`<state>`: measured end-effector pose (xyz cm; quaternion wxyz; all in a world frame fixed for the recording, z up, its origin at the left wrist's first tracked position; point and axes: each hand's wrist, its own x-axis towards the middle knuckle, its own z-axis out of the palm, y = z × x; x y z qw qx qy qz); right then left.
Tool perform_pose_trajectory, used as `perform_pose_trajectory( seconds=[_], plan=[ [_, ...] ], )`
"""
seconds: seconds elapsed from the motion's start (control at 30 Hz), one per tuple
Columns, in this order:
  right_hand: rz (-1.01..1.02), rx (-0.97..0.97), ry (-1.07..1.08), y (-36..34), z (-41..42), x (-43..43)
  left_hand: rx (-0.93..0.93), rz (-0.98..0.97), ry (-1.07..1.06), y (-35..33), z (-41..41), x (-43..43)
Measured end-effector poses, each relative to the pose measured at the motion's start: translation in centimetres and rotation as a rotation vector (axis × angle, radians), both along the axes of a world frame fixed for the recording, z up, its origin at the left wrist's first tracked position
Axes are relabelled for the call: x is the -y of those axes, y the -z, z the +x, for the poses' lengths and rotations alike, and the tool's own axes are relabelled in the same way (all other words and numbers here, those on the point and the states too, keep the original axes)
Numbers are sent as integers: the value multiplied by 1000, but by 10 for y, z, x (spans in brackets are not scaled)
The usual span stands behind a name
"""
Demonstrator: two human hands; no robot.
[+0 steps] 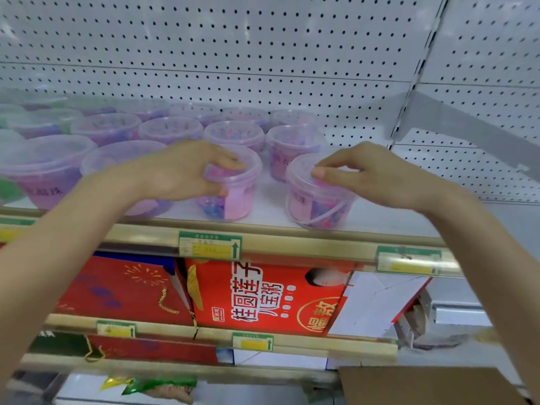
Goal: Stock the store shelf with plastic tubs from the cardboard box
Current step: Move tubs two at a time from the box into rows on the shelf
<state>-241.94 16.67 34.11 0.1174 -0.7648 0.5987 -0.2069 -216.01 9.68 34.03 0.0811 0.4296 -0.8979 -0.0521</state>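
1. Nearest, bottom right: one flap of the brown cardboard box (423, 387). Its inside is out of view.
2. Above it, on the lower tiers: red cartons (263, 296) with printed characters, standing side by side.
3. The shelf (292, 236) being stocked has a gold front rail carrying a green and yellow price tag (210, 248).
4. Front row, centre: left tub (233, 200), clear plastic, lidded and upright. It has a pink label and holds small blue and pink beads.
5. Front row, further right: right tub (315, 206), same type, lidded and upright, set close to the shelf edge. A pale handle hangs down its front. The two tubs stand apart.
6. Left hand (187, 171): fingers curled over the left tub's lid, thumb against its side wall. It grips the tub.
7. Right hand (377, 173): fingers bent, thumb and fingertips pinching at the top of the right tub's lid.
8. Behind: other tubs (233, 133) in rows, lidded, with purple and pink contents. They blur toward the left.
9. Farthest: white pegboard wall (233, 39).
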Motion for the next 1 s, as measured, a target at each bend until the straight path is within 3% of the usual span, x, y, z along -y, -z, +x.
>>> perform_pose_trajectory(
  seconds=[0.13,0.23,0.4,0.53,0.67,0.8,1.0],
  plan=[
    [-233,-375,182,22,30,10,41,-112,-126,-3,-13,-1],
    [-305,-477,136,23,29,12,109,-138,-117,8,-18,2],
    [-46,-136,-211,13,18,19,-10,30,26,3,11,6],
    [-12,4,-183,8,21,26,56,32,52,0,24,11],
    [-51,-101,-154,18,31,22,27,20,60,1,27,9],
    [-7,-242,-118,12,31,19,-123,-2,-6,4,25,0],
    [36,-234,-134,7,30,14,-13,-97,-79,-2,21,-7]
  ],
)
